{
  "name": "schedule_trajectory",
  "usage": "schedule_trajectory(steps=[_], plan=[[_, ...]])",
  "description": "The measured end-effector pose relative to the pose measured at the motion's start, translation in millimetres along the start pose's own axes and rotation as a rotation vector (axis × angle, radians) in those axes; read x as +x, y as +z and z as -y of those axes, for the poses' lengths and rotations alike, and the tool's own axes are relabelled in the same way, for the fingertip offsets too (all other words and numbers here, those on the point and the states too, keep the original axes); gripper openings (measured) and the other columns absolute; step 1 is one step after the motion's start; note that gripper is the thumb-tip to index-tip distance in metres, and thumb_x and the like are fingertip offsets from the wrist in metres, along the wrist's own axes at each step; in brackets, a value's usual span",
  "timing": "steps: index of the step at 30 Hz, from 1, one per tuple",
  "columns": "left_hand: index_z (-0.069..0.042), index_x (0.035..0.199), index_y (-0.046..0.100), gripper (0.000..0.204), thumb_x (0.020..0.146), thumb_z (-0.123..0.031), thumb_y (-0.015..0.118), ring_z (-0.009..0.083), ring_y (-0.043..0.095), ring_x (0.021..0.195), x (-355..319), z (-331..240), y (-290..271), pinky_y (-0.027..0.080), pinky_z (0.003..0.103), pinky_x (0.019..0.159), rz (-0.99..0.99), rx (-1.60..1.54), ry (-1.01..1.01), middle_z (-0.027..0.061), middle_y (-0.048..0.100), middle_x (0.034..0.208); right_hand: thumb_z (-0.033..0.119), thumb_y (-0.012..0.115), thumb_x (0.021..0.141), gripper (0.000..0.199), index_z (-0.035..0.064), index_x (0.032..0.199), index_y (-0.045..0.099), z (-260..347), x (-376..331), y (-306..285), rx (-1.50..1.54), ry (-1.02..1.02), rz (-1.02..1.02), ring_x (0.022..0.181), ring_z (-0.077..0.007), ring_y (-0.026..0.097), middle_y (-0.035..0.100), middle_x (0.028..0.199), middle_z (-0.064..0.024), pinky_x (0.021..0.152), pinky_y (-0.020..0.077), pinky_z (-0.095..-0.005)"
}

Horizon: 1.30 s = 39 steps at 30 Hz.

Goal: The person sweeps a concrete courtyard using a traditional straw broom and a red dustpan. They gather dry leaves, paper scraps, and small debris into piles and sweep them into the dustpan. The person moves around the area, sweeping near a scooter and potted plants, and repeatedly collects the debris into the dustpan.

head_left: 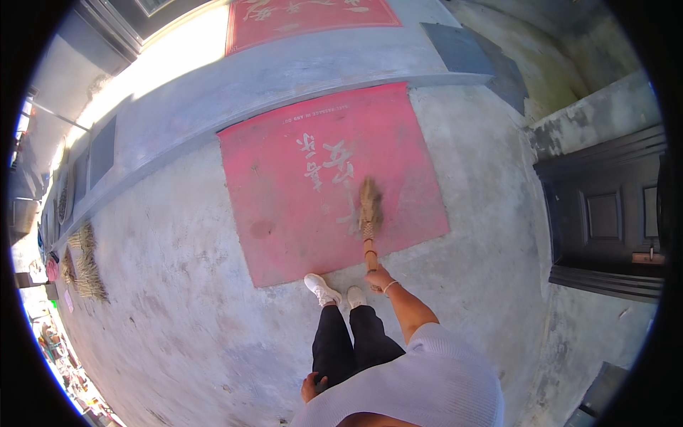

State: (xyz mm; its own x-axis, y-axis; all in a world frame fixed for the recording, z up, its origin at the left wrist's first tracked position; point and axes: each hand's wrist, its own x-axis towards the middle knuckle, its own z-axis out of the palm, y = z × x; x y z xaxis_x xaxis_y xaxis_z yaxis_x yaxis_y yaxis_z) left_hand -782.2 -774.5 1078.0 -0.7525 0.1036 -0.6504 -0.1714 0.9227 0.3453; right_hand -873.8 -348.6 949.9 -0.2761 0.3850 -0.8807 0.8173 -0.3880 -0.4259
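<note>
My right hand is closed around the handle of a short straw broom. The broom reaches forward from my hand, its bristle end slightly blurred over a red doormat with pale lettering. Beside my thigh, against the dark trousers, is my left hand; its fingers are loosely bent and I make out nothing held in them. Part of that hand is hidden by my white top. My white shoes stand at the mat's near edge.
A low concrete step runs along the mat's far side, with another red mat higher up. Bundles of straw lie at the left. To the right stands a dark panelled door. A grey slab lies at the far right.
</note>
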Motion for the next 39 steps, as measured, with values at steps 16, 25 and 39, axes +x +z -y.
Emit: schedule_trajectory(steps=[16,25,39], plan=[[-0.005,0.083,0.064,0.026,0.073,-0.028,0.068,0.0313,0.064,0.066,204,-154,-74,0.049,0.04,0.059,-0.043,-0.097,-0.056,0.0144,0.065,0.07,-0.001,0.056,0.069,0.051,0.0104,0.119,0.05,247,59,-177,0.173,-0.29,-0.118,0.041,-0.0144,0.049,0.05,0.063,-0.0046,0.03,0.0319,-0.0289],[-0.013,0.091,0.064,0.028,0.072,-0.034,0.069,0.0315,0.062,0.081,204,-287,-59,0.048,0.042,0.068,0.176,0.099,-0.051,0.0153,0.064,0.083,0.005,0.051,0.075,0.008,-0.0005,0.081,0.05,418,294,-200,-0.032,-0.237,-0.384,0.036,-0.0195,0.046,0.048,0.05,-0.0077,0.033,0.0374,-0.0331],[-0.009,0.087,0.064,0.021,0.076,-0.026,0.067,0.0269,0.064,0.072,223,-376,-109,0.049,0.036,0.064,-0.093,-0.369,-0.195,0.0102,0.066,0.076,0.02,0.06,0.071,0.053,0.0117,0.121,0.046,432,151,-18,-0.78,-0.71,0.227,0.083,-0.035,0.06,0.062,0.091,-0.0205,0.068,0.0477,-0.0415]])
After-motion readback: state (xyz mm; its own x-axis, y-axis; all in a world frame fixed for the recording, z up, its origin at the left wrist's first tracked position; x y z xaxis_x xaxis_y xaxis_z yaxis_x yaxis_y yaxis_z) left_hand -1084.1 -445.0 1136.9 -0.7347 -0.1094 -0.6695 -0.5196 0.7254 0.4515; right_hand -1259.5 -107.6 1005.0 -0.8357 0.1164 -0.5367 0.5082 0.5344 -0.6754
